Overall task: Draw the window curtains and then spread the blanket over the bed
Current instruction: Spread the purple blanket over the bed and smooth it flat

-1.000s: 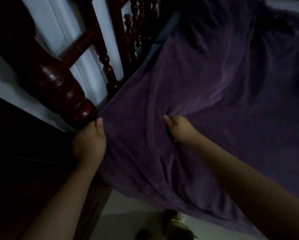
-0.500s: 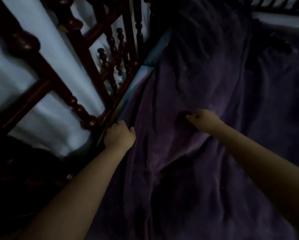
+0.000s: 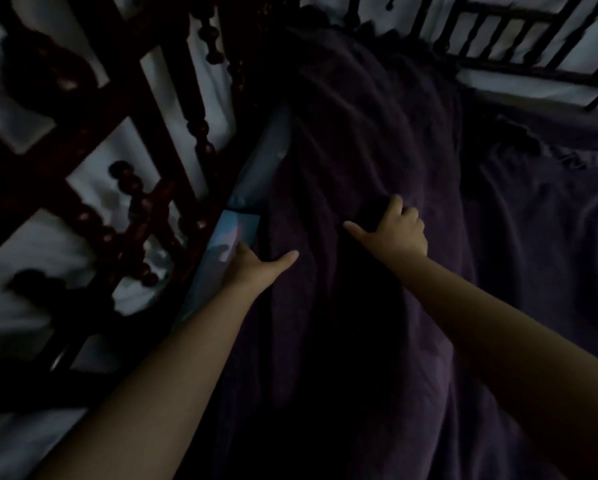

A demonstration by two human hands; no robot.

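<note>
The room is dim. The blanket (image 3: pixel 377 174), dark purple, lies over the bed (image 3: pixel 550 109) and covers most of it, with long folds running lengthwise and bunched fabric near the far rail. Along the left side a strip of light blue sheet (image 3: pixel 235 233) shows between the blanket edge and the turned wooden bed frame (image 3: pixel 131 209).

The left hand (image 3: pixel 256 268) rests at the blanket's left edge, thumb stretched out across the fabric. Its fingers lie toward the exposed sheet and are hidden by the back of the hand, so it is not possible to tell whether they pinch the edge. The right hand (image 3: pixel 397 226) sits further up the bed, fingers curled around a raised pinch of blanket, thumb extended to the side.

Step in hand, as judged: spreading and squaring the blanket.

Procedure:
1. Grip the left edge firmly before pulling; a flat palm only drags the pile.
2. Draw the edge outward toward the frame until the blue strip is covered.
3. With the right hand, lift the gathered fold slightly and carry it up and across, not along the folds.
4. Release and sweep flat from centre outward.

Caution: pulling both hands in the same direction likely shifts the whole blanket rather than removing the folds.
</note>
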